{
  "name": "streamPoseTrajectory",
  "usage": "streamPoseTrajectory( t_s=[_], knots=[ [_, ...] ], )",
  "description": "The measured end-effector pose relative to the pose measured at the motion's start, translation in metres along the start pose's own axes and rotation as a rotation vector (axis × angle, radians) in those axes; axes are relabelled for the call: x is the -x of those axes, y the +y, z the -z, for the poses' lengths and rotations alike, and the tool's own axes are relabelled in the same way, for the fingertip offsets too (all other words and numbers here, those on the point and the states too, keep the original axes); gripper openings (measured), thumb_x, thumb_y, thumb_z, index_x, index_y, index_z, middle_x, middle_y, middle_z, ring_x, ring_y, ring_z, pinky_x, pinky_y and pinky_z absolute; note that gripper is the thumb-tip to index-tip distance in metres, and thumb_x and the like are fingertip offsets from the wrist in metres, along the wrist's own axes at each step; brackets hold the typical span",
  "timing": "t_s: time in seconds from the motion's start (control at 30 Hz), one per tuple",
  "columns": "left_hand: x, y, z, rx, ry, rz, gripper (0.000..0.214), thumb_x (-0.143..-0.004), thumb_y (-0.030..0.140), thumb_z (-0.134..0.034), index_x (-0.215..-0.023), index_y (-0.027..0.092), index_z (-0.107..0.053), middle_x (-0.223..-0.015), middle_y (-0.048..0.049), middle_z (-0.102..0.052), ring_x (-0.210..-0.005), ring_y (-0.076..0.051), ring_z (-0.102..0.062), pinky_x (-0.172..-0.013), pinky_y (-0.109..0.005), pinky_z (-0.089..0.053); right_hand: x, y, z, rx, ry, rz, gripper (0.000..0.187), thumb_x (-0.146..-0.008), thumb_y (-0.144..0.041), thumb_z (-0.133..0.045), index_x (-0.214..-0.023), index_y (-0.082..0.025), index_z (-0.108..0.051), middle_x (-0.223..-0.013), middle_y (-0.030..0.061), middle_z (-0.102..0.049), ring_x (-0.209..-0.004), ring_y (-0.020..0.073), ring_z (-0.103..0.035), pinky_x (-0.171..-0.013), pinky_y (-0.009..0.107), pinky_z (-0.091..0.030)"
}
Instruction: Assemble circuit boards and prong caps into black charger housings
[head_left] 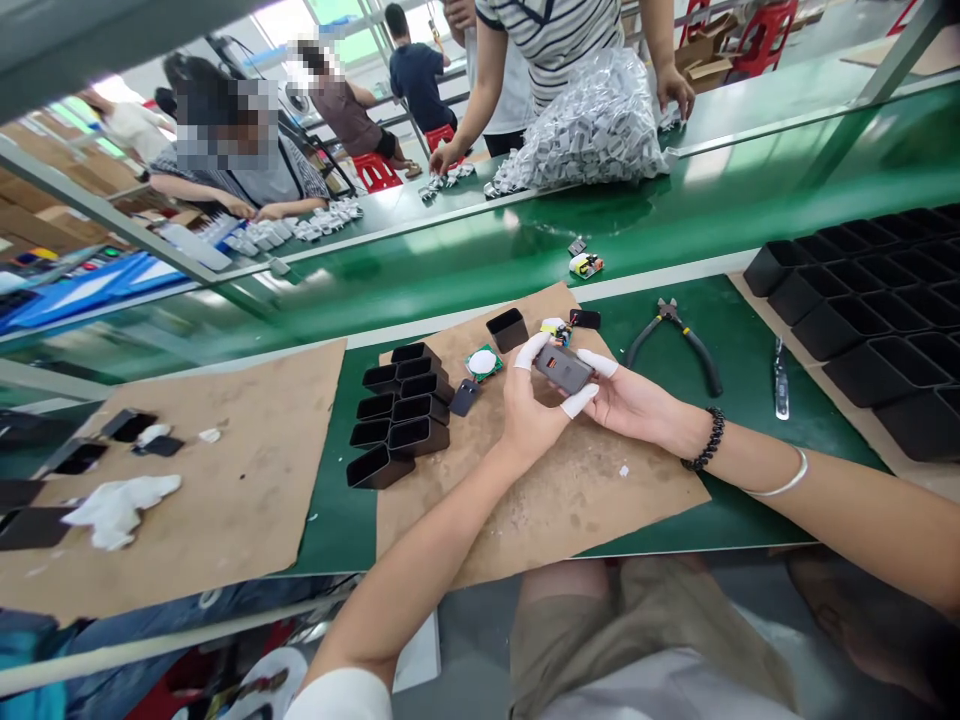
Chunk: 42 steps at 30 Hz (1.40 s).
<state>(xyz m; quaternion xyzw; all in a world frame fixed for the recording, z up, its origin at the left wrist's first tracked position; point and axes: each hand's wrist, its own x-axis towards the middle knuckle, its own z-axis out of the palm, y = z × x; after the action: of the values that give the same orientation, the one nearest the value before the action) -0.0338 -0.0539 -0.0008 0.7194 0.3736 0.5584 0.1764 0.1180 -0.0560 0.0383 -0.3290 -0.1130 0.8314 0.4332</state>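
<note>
My left hand (531, 395) and my right hand (626, 395), with white finger cots on several fingertips, both grip a dark grey plastic charger housing (564, 369) above the brown cardboard sheet (495, 520). One end of the housing has slots with a bit of orange showing. Just beyond my fingers lie a small circuit board (556, 329) with yellow and white parts and a black cover piece (585, 318). An open black case (507, 329), a green board with a white disc (484, 362) and a small dark cap (465, 398) lie left of my hands.
Several black cases (397, 420) stand in rows at left; many more (862, 310) fill the right side. Cutting pliers (671, 340) and a metal blade tool (781, 380) lie right of my hands. Another circuit board (586, 264) rests on the green belt. Co-workers handle white parts across it.
</note>
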Motion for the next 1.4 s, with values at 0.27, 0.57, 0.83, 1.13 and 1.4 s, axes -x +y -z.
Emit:
streamPoseTrajectory(
  t_s=[0.27,0.57,0.83,1.13,1.4],
  knots=[
    [-0.001,0.0,0.001,0.098,0.038,0.11,0.061,-0.073,0.035,-0.085,-0.125,0.021,-0.057,-0.123,-0.0105,-0.066,-0.116,-0.026,-0.065,-0.104,-0.042,-0.052,0.005,0.005,-0.002,-0.003,-0.026,-0.01,0.027,-0.106,-0.026,-0.044,-0.107,-0.014,-0.068,-0.085,0.0063,-0.077,-0.073,0.0143,-0.075,-0.074,0.022,-0.065],
    [-0.001,-0.002,0.0,0.069,-0.057,0.14,0.061,-0.074,0.022,-0.077,-0.129,0.02,-0.052,-0.134,-0.0135,-0.062,-0.128,-0.029,-0.06,-0.115,-0.049,-0.045,0.004,-0.007,0.017,0.869,0.116,0.967,0.029,-0.076,-0.028,-0.08,-0.098,-0.024,-0.061,-0.106,0.0023,-0.074,-0.095,0.0214,-0.073,-0.085,0.036,-0.061],
    [-0.001,-0.01,0.004,0.027,0.121,0.19,0.063,-0.068,0.004,-0.053,-0.129,0.02,-0.052,-0.131,-0.0107,-0.062,-0.128,-0.025,-0.059,-0.12,-0.048,-0.04,-0.001,-0.02,0.028,2.001,0.112,1.012,0.026,-0.086,-0.022,-0.064,-0.112,-0.016,-0.069,-0.098,0.0135,-0.077,-0.085,0.0316,-0.074,-0.071,0.039,-0.055],
    [0.001,-0.015,0.0,0.048,0.106,0.253,0.057,-0.069,0.004,-0.053,-0.124,0.02,-0.056,-0.131,-0.0089,-0.062,-0.129,-0.024,-0.058,-0.122,-0.045,-0.037,-0.005,-0.017,0.031,1.951,0.08,1.096,0.024,-0.087,-0.023,-0.062,-0.11,-0.018,-0.068,-0.105,0.0135,-0.076,-0.093,0.0294,-0.068,-0.08,0.037,-0.05],
    [0.003,-0.002,-0.007,0.107,-0.063,0.144,0.068,-0.075,0.028,-0.079,-0.136,0.022,-0.048,-0.137,-0.0138,-0.06,-0.13,-0.029,-0.058,-0.114,-0.049,-0.045,-0.007,-0.009,0.018,0.588,0.107,0.414,0.021,-0.079,-0.032,-0.077,-0.091,-0.023,-0.062,-0.082,0.0007,-0.072,-0.075,0.0183,-0.067,-0.072,0.03,-0.056]
  ],
)
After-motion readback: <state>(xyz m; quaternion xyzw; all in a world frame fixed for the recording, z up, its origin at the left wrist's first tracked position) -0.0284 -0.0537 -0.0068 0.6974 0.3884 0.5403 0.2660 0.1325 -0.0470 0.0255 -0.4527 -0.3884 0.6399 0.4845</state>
